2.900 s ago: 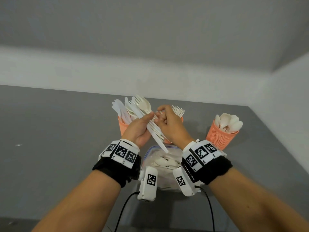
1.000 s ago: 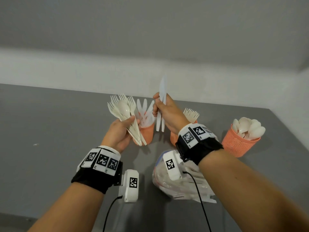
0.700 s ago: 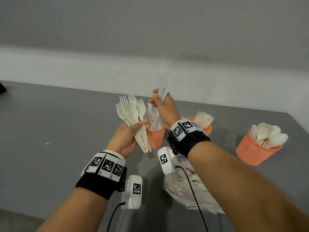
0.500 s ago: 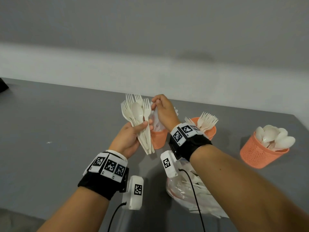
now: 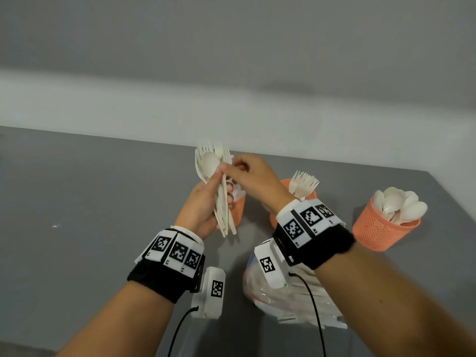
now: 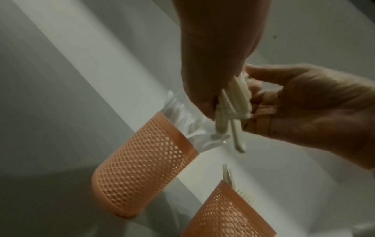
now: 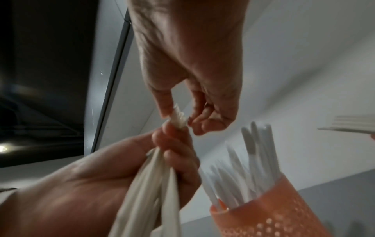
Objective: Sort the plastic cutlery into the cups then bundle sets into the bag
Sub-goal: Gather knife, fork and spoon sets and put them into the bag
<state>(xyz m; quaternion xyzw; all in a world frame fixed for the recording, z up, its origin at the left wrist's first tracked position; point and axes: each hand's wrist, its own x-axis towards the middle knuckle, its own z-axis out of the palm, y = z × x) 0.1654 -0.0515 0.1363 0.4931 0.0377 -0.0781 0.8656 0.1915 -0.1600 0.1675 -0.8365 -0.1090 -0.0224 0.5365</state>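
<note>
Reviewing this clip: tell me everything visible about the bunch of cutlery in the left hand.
The bunch of cutlery is white to cream plastic: several forks and at least one spoon, heads up and fanned, handles pointing down past the palm. The left hand grips it around the handles, held in the air in front of the knife cup. The right hand pinches at the heads near the top. The exact count cannot be told.

Left hand (image 5: 203,204) fisted; right hand (image 5: 253,176) fingers pinching
</note>
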